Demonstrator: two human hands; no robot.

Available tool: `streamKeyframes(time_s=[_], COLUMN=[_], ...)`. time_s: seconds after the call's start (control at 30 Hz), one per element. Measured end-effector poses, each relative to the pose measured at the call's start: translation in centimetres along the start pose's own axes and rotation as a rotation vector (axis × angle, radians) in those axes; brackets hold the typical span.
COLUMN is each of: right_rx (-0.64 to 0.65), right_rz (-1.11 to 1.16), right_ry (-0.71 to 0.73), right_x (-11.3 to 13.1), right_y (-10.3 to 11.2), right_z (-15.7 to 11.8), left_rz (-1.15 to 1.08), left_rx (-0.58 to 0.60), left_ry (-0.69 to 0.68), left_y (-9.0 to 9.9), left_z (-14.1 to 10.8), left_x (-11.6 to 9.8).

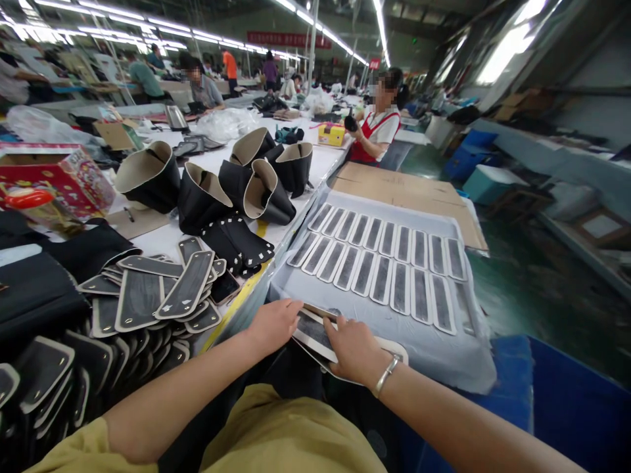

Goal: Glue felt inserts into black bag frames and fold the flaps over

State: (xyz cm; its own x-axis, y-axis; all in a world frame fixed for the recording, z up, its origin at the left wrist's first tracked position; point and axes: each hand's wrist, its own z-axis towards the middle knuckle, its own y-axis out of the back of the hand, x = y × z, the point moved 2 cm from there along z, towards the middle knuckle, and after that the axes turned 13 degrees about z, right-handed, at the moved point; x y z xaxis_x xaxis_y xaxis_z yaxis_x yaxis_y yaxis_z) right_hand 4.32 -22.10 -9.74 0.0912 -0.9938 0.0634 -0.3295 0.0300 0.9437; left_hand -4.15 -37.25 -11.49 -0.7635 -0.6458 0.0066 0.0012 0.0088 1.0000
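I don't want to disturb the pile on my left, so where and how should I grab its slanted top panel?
Probably pinch the slanted top panel by its long edges, mid-length, from above: it is long and narrow, and nothing lies over it on the pile.

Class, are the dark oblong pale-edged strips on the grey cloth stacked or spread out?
Spread: the strips lie side by side, in two rows, on the cloth.

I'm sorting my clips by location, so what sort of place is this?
Probably a factory floor where bags or similar goods are made: rows of flat dark pieces laid out, black open-topped shells on a long table, and several people under rows of strip lights.
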Motion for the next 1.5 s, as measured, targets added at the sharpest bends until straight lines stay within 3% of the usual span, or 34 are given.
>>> streamKeyframes(time_s=[0.07, 0.17, 0.3, 0.4, 0.5, 0.57, 0.7, 0.87, 1.03, 1.27, 1.5], right_rx=[0.003, 0.009, 0.106, 0.229, 0.373, 0.355, 0.222, 0.124, 0.063, 0.053, -0.074], right_rz=[0.021, 0.114, 0.534, 0.926, 1.297, 1.419, 1.437, 1.467, 1.310, 1.133, 0.882], right_ry=[0.004, -0.006, -0.022, -0.160, -0.284, -0.315, -0.291, -0.284, -0.204, -0.163, -0.138], right_x=[0.1, -0.6, -3.9, -7.5, -9.7, -10.2, -10.2, -10.3, -10.5, -10.3, -9.1], right_y=[0.0, 0.0, 1.1, 1.8, 1.1, 0.3, -0.7, -1.2, -1.6, -1.6, -0.9], right_z=[0.0, -0.3, -1.5, -3.2, -4.9, -5.2, -4.3, -3.8, -4.3, -4.6, -5.4], left_rz=[-0.045, -0.033, 0.009, 0.011, 0.040, 0.072, 0.142, 0.189, 0.165, 0.165, 0.152], left_rx=[-0.087, -0.023, 0.058, 0.073, 0.084, 0.082, 0.019, -0.140, -0.125, -0.051, -0.143], left_ry=[-0.196, -0.394, -0.417, -0.427, -0.427, -0.428, -0.466, -0.615, -0.640, -0.644, -0.717], left_y=[0.2, -0.4, -1.2, -1.4, -1.7, -1.9, -2.2, -2.5, -2.6, -3.0, -1.4], left_z=[-0.6, -1.1, -1.2, -1.3, -1.4, -1.5, -1.8, -1.7, -0.7, -1.2, -1.6], left_x=[-1.6, -3.2, -3.3, -3.1, -3.3, -3.6, -5.1, -8.6, -11.1, -11.7, -11.3])
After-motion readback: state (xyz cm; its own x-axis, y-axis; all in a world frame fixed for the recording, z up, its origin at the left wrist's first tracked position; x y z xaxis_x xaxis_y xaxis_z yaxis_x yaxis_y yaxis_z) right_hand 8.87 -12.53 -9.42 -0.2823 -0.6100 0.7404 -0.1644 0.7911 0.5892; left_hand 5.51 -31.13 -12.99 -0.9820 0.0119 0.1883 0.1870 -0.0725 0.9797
